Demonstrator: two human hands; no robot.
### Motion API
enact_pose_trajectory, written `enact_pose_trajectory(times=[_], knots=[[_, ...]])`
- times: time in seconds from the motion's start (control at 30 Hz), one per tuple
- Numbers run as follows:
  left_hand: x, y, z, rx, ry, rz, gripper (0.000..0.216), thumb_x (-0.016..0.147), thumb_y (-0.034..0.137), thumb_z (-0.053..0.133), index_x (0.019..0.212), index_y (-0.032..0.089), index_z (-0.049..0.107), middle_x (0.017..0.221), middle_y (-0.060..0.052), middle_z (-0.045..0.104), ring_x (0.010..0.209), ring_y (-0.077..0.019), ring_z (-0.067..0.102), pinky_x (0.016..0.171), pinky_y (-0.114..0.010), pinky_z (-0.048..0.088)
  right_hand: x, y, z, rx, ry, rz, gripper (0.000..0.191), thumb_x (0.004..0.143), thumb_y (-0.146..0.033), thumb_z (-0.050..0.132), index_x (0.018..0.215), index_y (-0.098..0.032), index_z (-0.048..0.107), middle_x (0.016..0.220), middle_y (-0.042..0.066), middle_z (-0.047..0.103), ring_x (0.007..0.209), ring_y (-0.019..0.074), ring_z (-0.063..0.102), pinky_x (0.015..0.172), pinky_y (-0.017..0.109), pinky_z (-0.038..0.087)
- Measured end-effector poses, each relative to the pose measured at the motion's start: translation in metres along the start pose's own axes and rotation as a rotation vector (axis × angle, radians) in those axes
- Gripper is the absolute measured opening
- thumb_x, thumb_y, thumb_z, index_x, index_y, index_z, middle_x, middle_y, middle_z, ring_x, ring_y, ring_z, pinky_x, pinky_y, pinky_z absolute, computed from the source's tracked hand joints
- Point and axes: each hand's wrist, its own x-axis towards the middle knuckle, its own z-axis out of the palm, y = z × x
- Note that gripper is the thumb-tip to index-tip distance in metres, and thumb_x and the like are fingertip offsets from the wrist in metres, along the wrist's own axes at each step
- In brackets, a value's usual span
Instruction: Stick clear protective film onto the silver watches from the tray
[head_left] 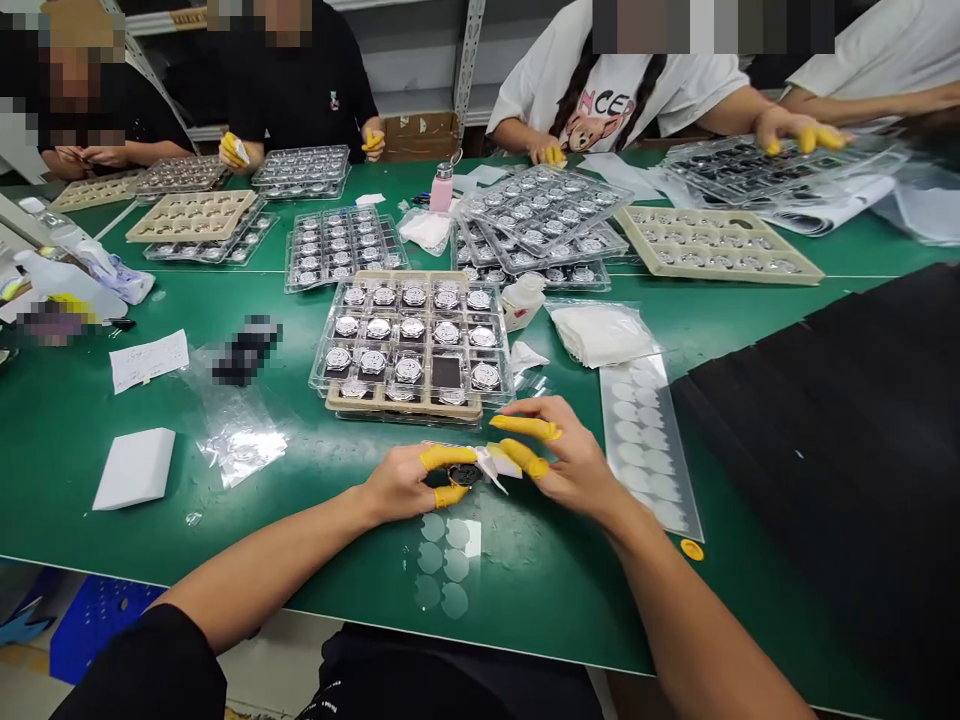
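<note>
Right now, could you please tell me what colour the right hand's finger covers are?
The finger covers are yellow, best seen in the head view.

At lower centre of the frame, the left hand (405,482) holds a part (464,476), with the right hand (559,455) just to its right. Below them, a film sheet (442,565) lies on the bench (360,590). Behind the hands, at centre, sits a tray stack (448,373) with discs in its compartments. Right of the stack, a packet (600,335) lies at the upper end of a sticker strip (611,400); a finger cot (691,550) lies near the strip's lower end. At left, a block (135,468) sits below a paper slip (150,360), with a plastic bag (244,450) to its right. Behind the stack, a bottle (441,190) stands among further trays (739,274).
</note>
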Motion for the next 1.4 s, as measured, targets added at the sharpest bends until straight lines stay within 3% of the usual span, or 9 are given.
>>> enact_pose_trajectory(times=[0.17,0.33,0.43,0.53,0.7,0.8,0.9,1.03,1.4], knots=[[-0.001,-0.005,0.005,0.043,0.153,0.143,0.037,0.08,0.022,0.072,0.116,0.017,0.07,0.099,-0.007,0.079,0.081,-0.0156,0.074,0.077,-0.025,0.062,-0.002,-0.015,0.018,0.159,-0.079,0.022,0.043,0.088,-0.036,0.07,0.128,-0.026,0.06,0.112,0.01,0.066,0.102,0.0246,0.061,0.084,0.041,0.054],[0.002,-0.003,0.003,-0.062,0.198,0.008,0.043,0.073,0.022,0.078,0.115,0.017,0.07,0.093,-0.005,0.079,0.076,-0.0144,0.074,0.076,-0.025,0.064,-0.004,-0.016,0.023,0.158,0.045,0.141,0.012,0.093,-0.027,0.063,0.104,-0.025,0.067,0.085,0.004,0.067,0.077,0.0192,0.061,0.067,0.034,0.051],[0.002,-0.001,0.002,-0.112,0.202,-0.084,0.043,0.072,0.021,0.079,0.114,0.016,0.07,0.088,-0.004,0.078,0.075,-0.0143,0.074,0.075,-0.025,0.064,-0.005,-0.006,0.005,-0.024,0.092,0.24,0.012,0.091,-0.028,0.065,0.101,-0.023,0.067,0.089,0.007,0.067,0.082,0.0228,0.06,0.072,0.039,0.051],[0.002,-0.002,0.002,-0.089,0.201,0.042,0.039,0.074,0.021,0.078,0.112,0.016,0.071,0.09,-0.005,0.079,0.076,-0.0139,0.074,0.074,-0.023,0.063,-0.006,-0.003,-0.006,-0.245,0.116,0.261,0.023,0.089,-0.026,0.062,0.112,-0.022,0.067,0.11,0.014,0.064,0.104,0.0314,0.055,0.086,0.05,0.049],[0.003,-0.004,0.001,0.053,0.135,0.309,0.027,0.081,0.024,0.074,0.108,0.019,0.073,0.092,-0.005,0.079,0.08,-0.0152,0.075,0.077,-0.025,0.062,-0.009,-0.018,0.019,0.153,-0.114,0.22,0.039,0.091,-0.022,0.057,0.129,-0.027,0.057,0.113,0.009,0.066,0.106,0.025,0.059,0.09,0.043,0.052],[0.004,-0.003,-0.001,0.079,0.122,0.333,0.027,0.08,0.024,0.074,0.107,0.021,0.074,0.093,-0.006,0.079,0.089,-0.0174,0.075,0.085,-0.03,0.061,-0.009,-0.022,0.032,0.29,-0.137,0.343,0.023,0.09,-0.024,0.056,0.111,-0.024,0.065,0.096,0.006,0.071,0.09,0.0208,0.065,0.083,0.038,0.053],[0.004,-0.001,-0.002,0.058,0.224,0.268,0.03,0.074,0.025,0.079,0.103,0.021,0.075,0.099,-0.007,0.078,0.102,-0.0213,0.072,0.09,-0.035,0.061,-0.009,-0.017,0.03,0.339,-0.132,0.496,0.01,0.086,-0.03,0.062,0.089,-0.022,0.067,0.088,0.005,0.072,0.08,0.0194,0.065,0.077,0.035,0.052],[0.005,0.001,-0.003,-0.06,0.249,0.112,0.037,0.072,0.025,0.081,0.108,0.019,0.073,0.096,-0.006,0.078,0.084,-0.0167,0.074,0.079,-0.029,0.063,-0.006,-0.013,0.019,0.284,-0.231,0.519,0.015,0.087,-0.032,0.06,0.078,-0.022,0.067,0.08,0.005,0.072,0.075,0.0196,0.064,0.071,0.034,0.05],[0.004,0.005,-0.003,-0.109,0.176,-0.107,0.041,0.069,0.023,0.08,0.109,0.02,0.075,0.096,-0.004,0.079,0.081,-0.0171,0.074,0.084,-0.031,0.062,-0.004,-0.013,0.02,0.097,-0.197,0.215,0.007,0.092,-0.02,0.057,0.09,-0.023,0.064,0.083,0.005,0.072,0.07,0.018,0.062,0.062,0.032,0.05]])
